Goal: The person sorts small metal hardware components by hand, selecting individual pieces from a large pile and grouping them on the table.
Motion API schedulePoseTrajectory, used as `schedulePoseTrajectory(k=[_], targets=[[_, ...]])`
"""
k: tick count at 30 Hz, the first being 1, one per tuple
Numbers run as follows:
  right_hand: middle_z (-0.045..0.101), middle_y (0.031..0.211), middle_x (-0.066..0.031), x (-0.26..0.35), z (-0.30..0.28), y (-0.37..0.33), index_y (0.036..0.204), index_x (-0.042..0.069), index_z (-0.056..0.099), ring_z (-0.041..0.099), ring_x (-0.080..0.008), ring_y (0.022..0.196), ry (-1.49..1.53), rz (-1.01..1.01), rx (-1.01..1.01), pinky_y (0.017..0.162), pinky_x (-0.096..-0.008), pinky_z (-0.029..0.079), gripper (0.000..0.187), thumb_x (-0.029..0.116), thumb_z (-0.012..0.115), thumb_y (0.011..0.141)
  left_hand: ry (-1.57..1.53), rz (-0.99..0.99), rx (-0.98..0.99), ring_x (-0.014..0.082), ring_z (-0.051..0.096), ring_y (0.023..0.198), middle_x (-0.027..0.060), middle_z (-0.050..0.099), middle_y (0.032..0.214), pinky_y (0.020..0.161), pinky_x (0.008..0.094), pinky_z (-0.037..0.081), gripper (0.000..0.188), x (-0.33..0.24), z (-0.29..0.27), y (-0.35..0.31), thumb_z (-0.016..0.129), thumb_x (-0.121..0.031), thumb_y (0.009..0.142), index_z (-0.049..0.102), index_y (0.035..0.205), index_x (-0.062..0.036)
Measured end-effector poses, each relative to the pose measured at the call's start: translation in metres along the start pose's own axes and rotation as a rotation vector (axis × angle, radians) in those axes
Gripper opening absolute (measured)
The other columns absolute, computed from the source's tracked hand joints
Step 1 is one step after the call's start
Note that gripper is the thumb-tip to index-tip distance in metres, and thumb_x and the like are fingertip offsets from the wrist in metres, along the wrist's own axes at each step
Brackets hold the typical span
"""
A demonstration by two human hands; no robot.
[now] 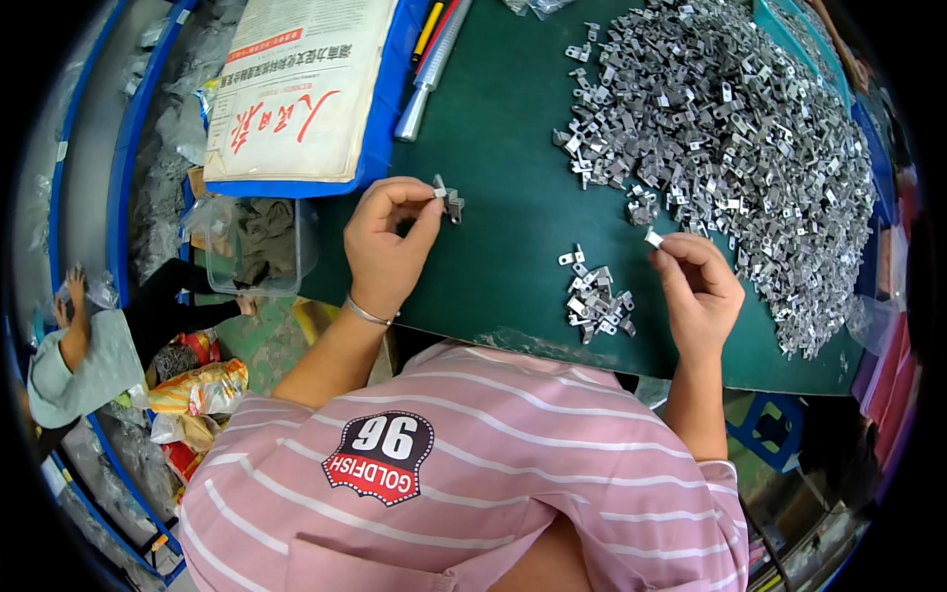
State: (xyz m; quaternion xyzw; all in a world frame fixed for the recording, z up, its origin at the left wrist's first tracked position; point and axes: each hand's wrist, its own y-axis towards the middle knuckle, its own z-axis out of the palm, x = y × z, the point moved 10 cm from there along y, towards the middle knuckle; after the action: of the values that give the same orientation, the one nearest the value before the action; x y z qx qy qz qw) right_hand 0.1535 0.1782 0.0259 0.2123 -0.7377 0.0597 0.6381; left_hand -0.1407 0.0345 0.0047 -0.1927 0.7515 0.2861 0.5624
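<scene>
Metal brackets [720,148], too many to count and mostly buried under one another, form one big heap on the right of one green table [513,247]. At the left, one blue tray [296,188] bears one stack of newspapers [286,99], its far end cut off by the picture's upper edge. One clear tub [268,290] with grey cloth sits just beside the tray. Of two bare hands, the right hand [702,291] has thumb and forefinger clamped on one bracket, which sticks out leftward from the fingertips. The left hand [388,242] pinches another bracket, standing out past its fingertips. Between the hands, nearer the right, lies one small pile [597,304], its overlapping pieces hard to count. One smaller clump [641,207] lies just beyond the right fingertips. One loose piece [454,206] shows beside the left grip; whether held or resting, I cannot tell.
</scene>
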Motion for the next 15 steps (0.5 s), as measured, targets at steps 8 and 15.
schedulePoseTrajectory(k=[8, 15], targets=[[0.066, 0.096, -0.0145, -0.013, 0.011, -0.010, 0.092, -0.008, 0.066, 0.067, -0.0189, 0.085, 0.334, 0.180, 0.074, 0.076, -0.0272, 0.056, 0.012, -0.014, 0.063, 0.081, 0.330, 0.019, 0.069, 0.0067, 0.054, 0.078, 0.0036, 0.061, 0.100, 0.069, 0.0192, 0.045, 0.008, 0.002, -0.002, 0.006, 0.062, 0.004, 0.086, 0.063, 0.092, -0.0005], [0.067, 0.095, -0.0133, -0.014, 0.006, -0.015, 0.091, -0.006, 0.066, 0.068, -0.0187, 0.084, 0.357, 0.152, 0.086, 0.075, -0.0270, 0.056, 0.013, -0.014, 0.063, 0.081, 0.418, 0.215, 0.033, 0.0138, 0.058, 0.076, 0.0090, 0.059, 0.099, 0.063, 0.0225, 0.048, 0.014, -0.024, 0.006, 0.002, 0.062, 0.007, 0.081, 0.063, 0.093, -0.0009]])
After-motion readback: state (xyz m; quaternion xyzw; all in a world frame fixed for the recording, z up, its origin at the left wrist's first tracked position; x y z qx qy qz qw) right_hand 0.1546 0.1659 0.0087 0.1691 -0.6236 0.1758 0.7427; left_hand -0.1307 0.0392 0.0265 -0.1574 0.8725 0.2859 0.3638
